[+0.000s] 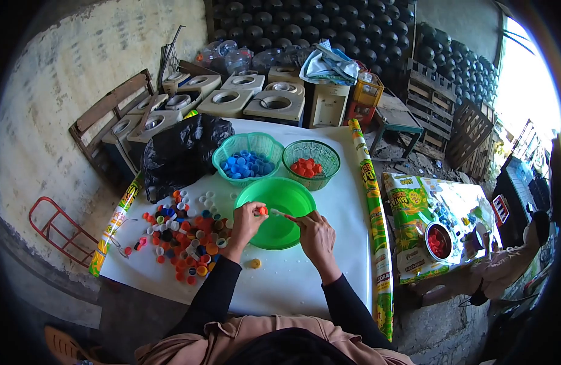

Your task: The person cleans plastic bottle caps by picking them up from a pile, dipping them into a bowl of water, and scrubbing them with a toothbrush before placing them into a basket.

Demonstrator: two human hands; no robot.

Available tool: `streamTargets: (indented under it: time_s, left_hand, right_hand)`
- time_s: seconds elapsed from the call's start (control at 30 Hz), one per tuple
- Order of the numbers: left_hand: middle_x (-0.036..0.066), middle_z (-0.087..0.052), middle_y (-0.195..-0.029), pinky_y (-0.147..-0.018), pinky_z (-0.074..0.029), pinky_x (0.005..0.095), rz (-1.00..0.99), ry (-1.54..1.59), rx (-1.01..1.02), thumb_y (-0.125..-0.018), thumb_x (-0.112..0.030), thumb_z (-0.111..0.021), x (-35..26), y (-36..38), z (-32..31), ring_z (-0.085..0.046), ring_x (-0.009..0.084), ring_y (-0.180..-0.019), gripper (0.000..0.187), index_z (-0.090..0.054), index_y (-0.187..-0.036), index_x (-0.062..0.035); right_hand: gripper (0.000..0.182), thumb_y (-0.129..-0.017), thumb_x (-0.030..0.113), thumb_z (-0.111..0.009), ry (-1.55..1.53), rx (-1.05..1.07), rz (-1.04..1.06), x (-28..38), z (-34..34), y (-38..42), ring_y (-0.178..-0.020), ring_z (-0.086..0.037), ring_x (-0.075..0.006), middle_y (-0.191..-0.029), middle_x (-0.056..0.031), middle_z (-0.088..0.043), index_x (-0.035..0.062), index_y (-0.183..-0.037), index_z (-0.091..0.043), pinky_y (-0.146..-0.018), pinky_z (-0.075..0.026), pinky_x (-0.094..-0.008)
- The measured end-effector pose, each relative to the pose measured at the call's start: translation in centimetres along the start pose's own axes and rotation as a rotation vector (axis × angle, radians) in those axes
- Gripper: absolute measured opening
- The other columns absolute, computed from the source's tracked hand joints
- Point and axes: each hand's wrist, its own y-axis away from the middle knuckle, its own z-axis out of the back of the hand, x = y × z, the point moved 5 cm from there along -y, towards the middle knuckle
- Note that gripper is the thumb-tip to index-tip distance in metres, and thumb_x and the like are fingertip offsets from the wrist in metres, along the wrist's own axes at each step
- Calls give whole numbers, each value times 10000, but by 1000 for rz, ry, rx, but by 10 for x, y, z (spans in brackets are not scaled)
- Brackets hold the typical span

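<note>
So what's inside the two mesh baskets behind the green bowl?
The left basket holds blue caps; the right basket holds red caps. Anything under the caps is hidden.

Rough whitewashed wall (61, 91) at left, stacked dark jugs (305, 24) behind, wooden pallets (442, 97), bright daylight opening (527, 85) at right.

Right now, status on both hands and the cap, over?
Left hand pinching a red cap over the green bowl. Right hand holding a thin tool toward it. Loose cap pile at left, nothing blocking.
</note>
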Motion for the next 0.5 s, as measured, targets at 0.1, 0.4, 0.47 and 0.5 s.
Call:
streamTargets:
  time_s: [0.1,0.4,0.47,0.5]
  left_hand:
    - [132,-745,-946,-801,-588,286,25,47,12,-802,20,-786,8,1,-2,-729,173,-863,303,-697,-1088,64]
    - [124,-745,-931,-787,-582,288,29,52,49,-825,27,-766,3,4,-5,-724,160,-862,267,-690,-1077,74]
    - [126,-744,-921,-781,-580,294,33,47,51,-834,16,-764,3,4,-5,-726,169,-859,243,-685,-1057,72]
    - [132,-737,-901,-758,-577,308,15,50,27,-824,-6,-779,4,4,-5,-726,184,-839,244,-677,-1034,66]
  right_hand:
    - [114,-886,151,-702,-68,-56,-77,6,16,4,-853,-683,-269,-950,-32,-688,172,-959,-787,-690,-526,-387]
    - [104,-871,143,-711,-117,41,-63,-5,13,9,-855,-685,-250,-944,-17,-691,164,-936,-789,-687,-530,-380]
    - [130,-873,141,-701,-61,32,-73,-9,14,6,-850,-676,-242,-932,-13,-683,185,-952,-795,-680,-532,-377]
    - [151,-877,141,-691,7,11,-75,-13,12,4,-847,-668,-240,-927,-15,-676,200,-968,-796,-675,-534,-377]
